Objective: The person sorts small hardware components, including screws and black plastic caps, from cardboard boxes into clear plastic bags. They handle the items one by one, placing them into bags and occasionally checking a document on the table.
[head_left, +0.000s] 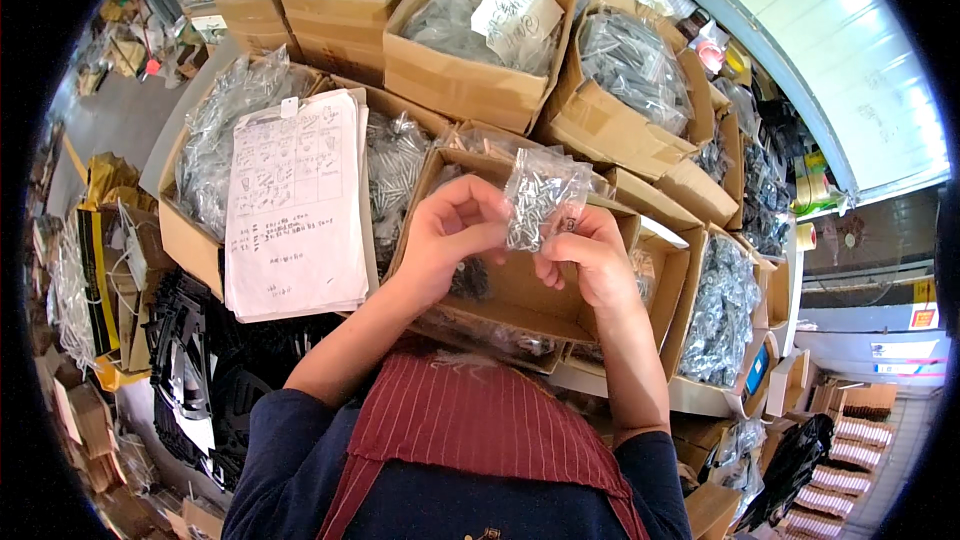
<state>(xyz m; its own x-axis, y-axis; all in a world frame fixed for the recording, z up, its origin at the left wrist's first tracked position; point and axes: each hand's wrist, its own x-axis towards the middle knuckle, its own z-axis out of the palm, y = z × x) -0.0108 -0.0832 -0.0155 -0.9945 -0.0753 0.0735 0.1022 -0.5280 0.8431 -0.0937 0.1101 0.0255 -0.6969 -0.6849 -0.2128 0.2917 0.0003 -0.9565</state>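
a small clear plastic bag point(540, 202) of silvery metal pieces, resembling short screws, is held up above an open cardboard box point(545, 295), the right hand point(592, 258) pinching its lower right side and the left hand point(458, 232) at its left edge. the crinkled, shiny bag tilts slightly, its contents bunched through the middle and lower part.

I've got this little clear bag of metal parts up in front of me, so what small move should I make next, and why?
I'd probably lower the clear bag into the open box: your right hand pinches its lower right part, your left hand is at its left edge, and the box sits below.
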